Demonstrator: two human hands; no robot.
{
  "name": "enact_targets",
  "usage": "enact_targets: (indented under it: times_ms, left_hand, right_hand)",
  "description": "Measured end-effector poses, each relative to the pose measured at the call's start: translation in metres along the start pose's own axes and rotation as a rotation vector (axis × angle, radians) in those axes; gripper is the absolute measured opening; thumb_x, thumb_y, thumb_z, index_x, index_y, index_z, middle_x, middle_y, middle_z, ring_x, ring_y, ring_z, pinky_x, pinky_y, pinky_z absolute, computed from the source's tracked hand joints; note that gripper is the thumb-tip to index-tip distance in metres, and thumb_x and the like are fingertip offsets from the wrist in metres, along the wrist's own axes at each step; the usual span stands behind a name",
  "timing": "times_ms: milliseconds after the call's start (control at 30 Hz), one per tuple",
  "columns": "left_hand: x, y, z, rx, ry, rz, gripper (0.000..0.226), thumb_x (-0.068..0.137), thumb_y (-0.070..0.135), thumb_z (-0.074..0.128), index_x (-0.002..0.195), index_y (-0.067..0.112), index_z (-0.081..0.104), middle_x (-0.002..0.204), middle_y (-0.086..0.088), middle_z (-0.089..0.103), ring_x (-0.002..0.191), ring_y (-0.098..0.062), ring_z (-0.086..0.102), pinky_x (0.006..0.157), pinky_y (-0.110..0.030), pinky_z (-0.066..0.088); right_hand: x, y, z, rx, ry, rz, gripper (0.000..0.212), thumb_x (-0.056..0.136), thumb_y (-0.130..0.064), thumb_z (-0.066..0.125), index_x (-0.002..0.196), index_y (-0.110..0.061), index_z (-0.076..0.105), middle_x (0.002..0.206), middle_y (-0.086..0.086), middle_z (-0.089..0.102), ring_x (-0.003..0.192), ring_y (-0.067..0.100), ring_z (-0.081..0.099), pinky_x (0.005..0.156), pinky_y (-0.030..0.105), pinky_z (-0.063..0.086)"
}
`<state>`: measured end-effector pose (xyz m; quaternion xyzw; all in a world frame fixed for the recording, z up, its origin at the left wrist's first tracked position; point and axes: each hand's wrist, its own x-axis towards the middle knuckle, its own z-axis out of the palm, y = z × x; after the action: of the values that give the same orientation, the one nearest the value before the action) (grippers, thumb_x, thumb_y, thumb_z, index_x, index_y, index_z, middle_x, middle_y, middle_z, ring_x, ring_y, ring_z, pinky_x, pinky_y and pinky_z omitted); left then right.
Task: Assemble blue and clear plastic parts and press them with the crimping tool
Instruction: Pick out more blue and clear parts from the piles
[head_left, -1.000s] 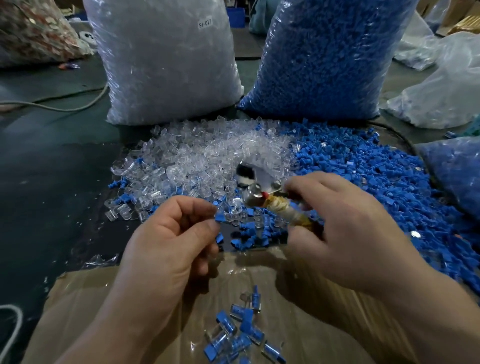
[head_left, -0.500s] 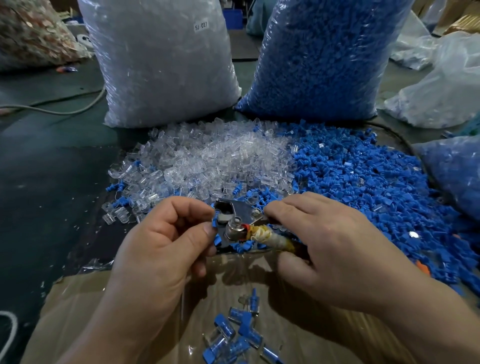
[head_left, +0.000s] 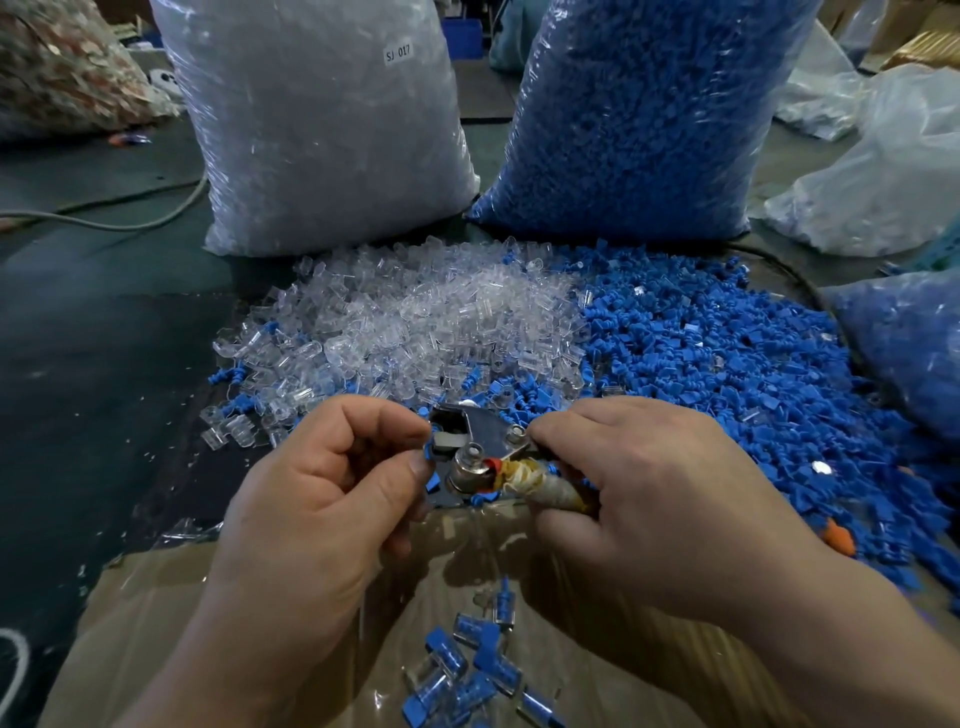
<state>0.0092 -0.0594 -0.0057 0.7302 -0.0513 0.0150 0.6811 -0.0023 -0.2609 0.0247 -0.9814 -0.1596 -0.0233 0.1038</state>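
Note:
My right hand (head_left: 639, 499) grips the crimping tool (head_left: 485, 449) by its tape-wrapped handle, the metal head pointing left. My left hand (head_left: 322, 499) pinches a small blue part (head_left: 430, 451) between thumb and forefinger, right against the tool's jaw. Behind the hands lie a heap of clear plastic parts (head_left: 415, 317) and a heap of blue plastic parts (head_left: 727, 364). Several assembled blue-and-clear pieces (head_left: 467, 665) lie on the cardboard below my hands.
A big bag of clear parts (head_left: 322, 130) and a big bag of blue parts (head_left: 649, 114) stand at the back. Cardboard under clear film (head_left: 156, 623) covers the near area. More plastic bags (head_left: 883, 171) sit at the right, a grey cable (head_left: 130, 221) at the left.
The tool came down and toward me, its head swinging left to meet my left hand. My left hand's pinched blue part now sits at the jaw.

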Motion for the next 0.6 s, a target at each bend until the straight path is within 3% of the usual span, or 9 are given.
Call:
enact_targets:
  times_ms: [100,200,300,500,600]
  left_hand:
    - [0.000,-0.001,0.000,0.071,0.049,0.017,0.017,0.075,0.023,0.072,0.083,0.039,0.072,0.067,0.001,0.069,0.050,-0.010,0.062,0.045,-0.020,0.052]
    - [0.003,-0.005,-0.006,0.150,0.083,-0.063,0.031,0.088,0.007,0.069,0.085,0.038,0.071,0.061,-0.002,0.067,0.048,-0.011,0.060,0.045,-0.020,0.050]
    - [0.002,-0.004,-0.002,0.212,-0.021,-0.161,0.034,0.088,0.009,0.069,0.082,0.042,0.069,0.057,-0.002,0.066,0.043,-0.007,0.056,0.042,-0.016,0.045]
    - [-0.004,0.000,0.010,0.207,-0.029,-0.227,0.035,0.088,0.013,0.069,0.081,0.047,0.067,0.056,-0.004,0.068,0.038,-0.005,0.055,0.037,-0.012,0.040]
    - [-0.006,-0.002,0.012,0.228,-0.026,-0.207,0.033,0.089,0.015,0.070,0.083,0.047,0.066,0.058,-0.005,0.069,0.041,-0.010,0.058,0.040,-0.015,0.044]
  right_hand:
    - [0.000,0.004,0.001,0.007,0.019,0.020,0.036,0.077,-0.059,0.039,0.094,-0.035,0.061,0.076,-0.017,0.056,0.072,0.006,0.052,0.064,0.022,0.040]
    - [0.003,0.011,0.005,-0.105,0.084,0.050,0.059,0.077,-0.067,0.037,0.114,-0.030,0.062,0.092,-0.013,0.064,0.086,0.013,0.059,0.079,0.031,0.047]
    - [0.013,0.017,0.005,-0.182,-0.004,0.123,0.074,0.075,-0.074,0.033,0.129,-0.028,0.054,0.113,-0.009,0.062,0.106,0.019,0.052,0.095,0.040,0.041]
    - [0.020,0.020,0.011,-0.185,0.009,0.089,0.055,0.080,-0.066,0.050,0.123,-0.033,0.053,0.114,-0.010,0.057,0.110,0.017,0.041,0.096,0.035,0.021]
    - [0.013,0.007,0.010,-0.104,0.162,0.019,0.040,0.084,-0.060,0.045,0.109,-0.033,0.060,0.103,-0.012,0.061,0.099,0.015,0.050,0.090,0.036,0.033]
